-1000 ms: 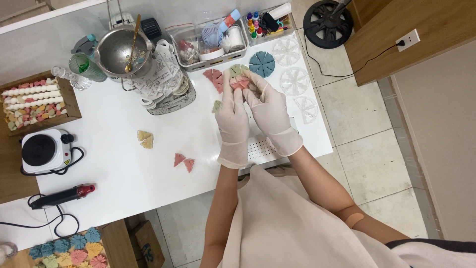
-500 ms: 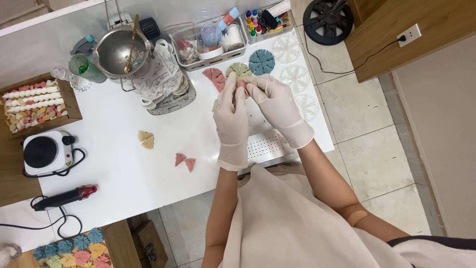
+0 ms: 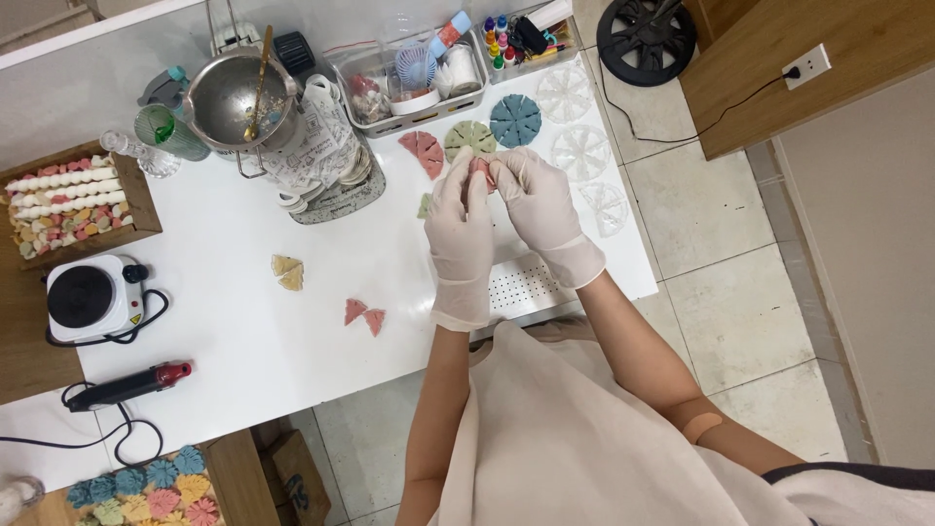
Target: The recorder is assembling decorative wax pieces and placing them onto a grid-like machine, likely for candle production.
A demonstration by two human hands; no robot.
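**Pink piece pinched between two gloved hands**

Seen from above, over a white table (image 3: 243, 321). Left hand (image 3: 460, 219) and right hand (image 3: 534, 200), both in pale gloves, raised together above the table's far right part, fingertips meeting. Between them a small pink piece (image 3: 480, 169), gripped from both sides by thumbs and forefingers; remaining fingers curled loosely round it. Most of the piece hidden by the gloves, so shape hard to tell.

Just beyond the hands, flat on the table: a pink half-disc (image 3: 423, 152), a green disc (image 3: 468, 137) and a blue disc (image 3: 515, 120), each cut in wedges. To the right of those, three clear round moulds (image 3: 580, 151) in a row. Just left of the left hand, a small green wedge (image 3: 425, 206). Under the wrists, a white perforated plate (image 3: 521, 287).

Further left on the table, well apart from the hands: a pink bow (image 3: 364, 315) and a yellow bow (image 3: 287, 273), each made of two wedges. Near the far edge, a metal pot (image 3: 234, 97) with a gold spoon inside, on a scale, and a clear tray (image 3: 414, 83) of small supplies. At the left edge, a small white hotplate (image 3: 90, 297), a wooden tray of sweets-like pieces (image 3: 63, 205), and a red-tipped heat tool (image 3: 131, 382) with a black cord
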